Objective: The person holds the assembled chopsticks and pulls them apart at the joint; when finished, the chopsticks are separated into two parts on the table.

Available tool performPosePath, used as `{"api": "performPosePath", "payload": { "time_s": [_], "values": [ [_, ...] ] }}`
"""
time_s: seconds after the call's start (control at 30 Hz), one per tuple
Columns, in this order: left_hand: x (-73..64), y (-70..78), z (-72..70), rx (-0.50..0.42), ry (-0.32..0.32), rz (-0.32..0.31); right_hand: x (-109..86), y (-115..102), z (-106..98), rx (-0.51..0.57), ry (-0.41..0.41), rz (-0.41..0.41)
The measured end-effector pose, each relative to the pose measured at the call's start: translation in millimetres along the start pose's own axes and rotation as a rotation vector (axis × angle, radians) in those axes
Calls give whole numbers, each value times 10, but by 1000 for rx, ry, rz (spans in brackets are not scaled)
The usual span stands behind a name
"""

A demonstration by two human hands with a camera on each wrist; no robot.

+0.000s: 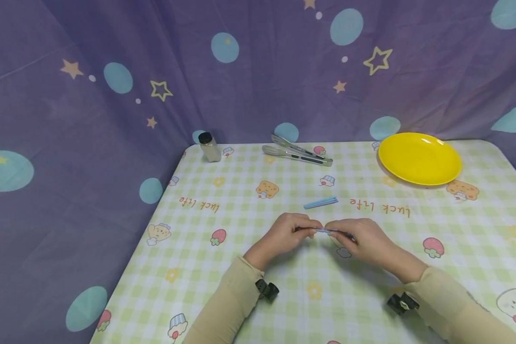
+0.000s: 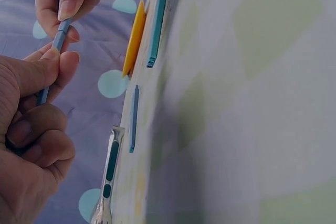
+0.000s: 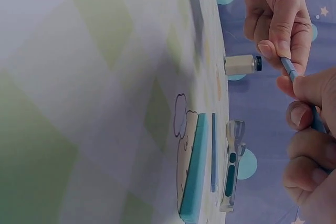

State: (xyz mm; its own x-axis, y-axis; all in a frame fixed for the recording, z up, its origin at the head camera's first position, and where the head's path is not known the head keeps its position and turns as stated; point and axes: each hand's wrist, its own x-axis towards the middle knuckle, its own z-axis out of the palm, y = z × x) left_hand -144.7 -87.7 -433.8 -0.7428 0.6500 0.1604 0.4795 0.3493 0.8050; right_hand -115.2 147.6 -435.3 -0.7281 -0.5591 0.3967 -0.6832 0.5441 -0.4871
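Note:
In the head view my left hand [image 1: 289,232] and right hand [image 1: 367,240] meet fingertip to fingertip above the table. Together they pinch a slim blue chopstick [image 1: 322,231], one hand at each side of its middle. A joint line crosses the chopstick [image 2: 60,32] between the two thumbs in the left wrist view. Much of its length is hidden inside the curled fingers. Just beyond the hands, slim blue sticks [image 1: 321,203] lie side by side on the cloth. A long teal case [image 3: 193,171] rests on the table in the right wrist view, hidden from the head view.
Metal tongs [image 1: 298,152] with dark grips lie at the back of the checked tablecloth [image 1: 241,215]. A black-capped jar [image 1: 210,148] stands at the back left corner. The yellow plate [image 1: 419,159] sits at the back right, before the purple curtain [image 1: 266,71].

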Motion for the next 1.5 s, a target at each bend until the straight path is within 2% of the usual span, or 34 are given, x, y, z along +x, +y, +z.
{"api": "performPosePath", "payload": {
  "time_s": [0.3,0.57,0.8,1.03,1.17,1.33,1.5],
  "values": [
    [-12,-19,13,-23,-2,-1,-19,20,14,-25,14,-27],
    [-12,-6,32,29,19,-6,-4,17,10,8,-59,18],
    [-11,-17,49,33,55,2,-8,29,47,-32,8,-4],
    [-8,-63,52,30,76,6,-21,42,52,-26,22,18],
    [1,-65,37,31,102,-1,-6,41,48,-12,69,79],
    [25,-71,12,10,126,-27,-5,48,40,6,143,219],
    [57,-85,-36,62,118,-61,-44,91,26,40,165,331]
  ]
}}
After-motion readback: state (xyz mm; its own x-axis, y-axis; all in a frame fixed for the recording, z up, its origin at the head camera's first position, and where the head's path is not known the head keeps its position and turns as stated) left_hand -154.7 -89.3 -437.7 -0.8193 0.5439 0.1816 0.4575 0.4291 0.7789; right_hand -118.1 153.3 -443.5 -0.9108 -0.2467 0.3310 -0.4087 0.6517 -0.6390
